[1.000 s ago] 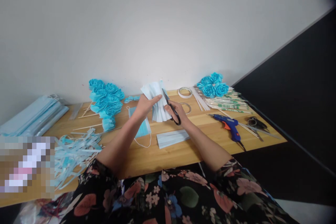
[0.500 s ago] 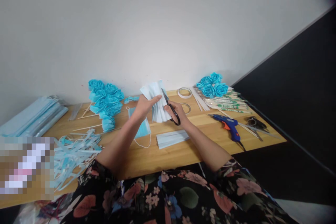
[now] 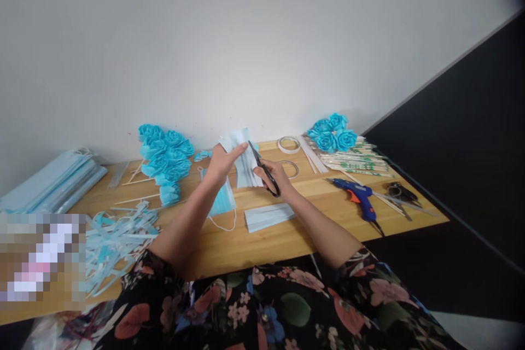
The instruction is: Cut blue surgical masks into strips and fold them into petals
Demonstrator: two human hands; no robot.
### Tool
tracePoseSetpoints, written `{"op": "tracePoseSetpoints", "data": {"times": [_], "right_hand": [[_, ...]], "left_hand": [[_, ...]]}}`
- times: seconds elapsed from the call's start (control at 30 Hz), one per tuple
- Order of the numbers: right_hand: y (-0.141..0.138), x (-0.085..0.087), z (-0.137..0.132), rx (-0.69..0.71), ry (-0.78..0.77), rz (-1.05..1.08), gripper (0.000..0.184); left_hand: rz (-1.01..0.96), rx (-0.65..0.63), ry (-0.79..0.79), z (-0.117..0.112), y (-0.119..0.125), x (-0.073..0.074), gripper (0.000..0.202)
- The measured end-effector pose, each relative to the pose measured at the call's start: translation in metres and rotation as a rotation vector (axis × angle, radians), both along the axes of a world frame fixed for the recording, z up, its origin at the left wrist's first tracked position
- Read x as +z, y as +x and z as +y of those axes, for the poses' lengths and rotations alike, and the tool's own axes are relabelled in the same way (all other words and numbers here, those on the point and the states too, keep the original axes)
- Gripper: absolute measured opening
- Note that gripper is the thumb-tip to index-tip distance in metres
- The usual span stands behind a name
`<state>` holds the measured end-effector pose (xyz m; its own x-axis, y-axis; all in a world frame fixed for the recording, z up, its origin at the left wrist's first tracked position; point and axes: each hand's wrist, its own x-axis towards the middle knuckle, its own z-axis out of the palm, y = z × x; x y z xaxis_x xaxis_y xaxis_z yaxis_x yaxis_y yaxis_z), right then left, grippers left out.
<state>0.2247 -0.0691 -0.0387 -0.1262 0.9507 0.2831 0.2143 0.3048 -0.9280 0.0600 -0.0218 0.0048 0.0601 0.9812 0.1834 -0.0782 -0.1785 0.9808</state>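
Observation:
My left hand pinches a pale blue pleated face mask and holds it up over the wooden table. Its thumb lies across the mask's upper edge. My right hand grips black-handled scissors, whose blades point up and left into the mask. Below the hands, a second mask with a white ear loop and a folded pale blue piece lie flat on the table.
Blue fabric roses lie at the back left, more roses on wrapped chopsticks at the back right. Tape rolls, a blue glue gun, small pliers, a mask stack and cut strips surround the work spot.
The scissor blades have swung left and further into the mask. The mask now hangs narrower and lower in my left hand.

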Motion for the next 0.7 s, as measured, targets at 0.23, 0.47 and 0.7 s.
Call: {"op": "tracePoseSetpoints", "data": {"times": [0.23, 0.47, 0.7], "right_hand": [[0.0012, 0.0016, 0.0009, 0.002, 0.090, -0.032, 0.052], [0.0035, -0.0018, 0.0046, 0.017, 0.075, -0.006, 0.053], [0.0037, -0.0017, 0.0037, -0.023, 0.107, -0.021, 0.054]], "left_hand": [[-0.032, 0.037, 0.029, -0.0025, 0.0034, 0.0011, 0.050], [0.034, 0.017, -0.017, -0.0033, 0.0047, -0.0005, 0.053], [0.026, -0.002, -0.019, -0.0038, 0.0049, 0.0001, 0.053]]}}
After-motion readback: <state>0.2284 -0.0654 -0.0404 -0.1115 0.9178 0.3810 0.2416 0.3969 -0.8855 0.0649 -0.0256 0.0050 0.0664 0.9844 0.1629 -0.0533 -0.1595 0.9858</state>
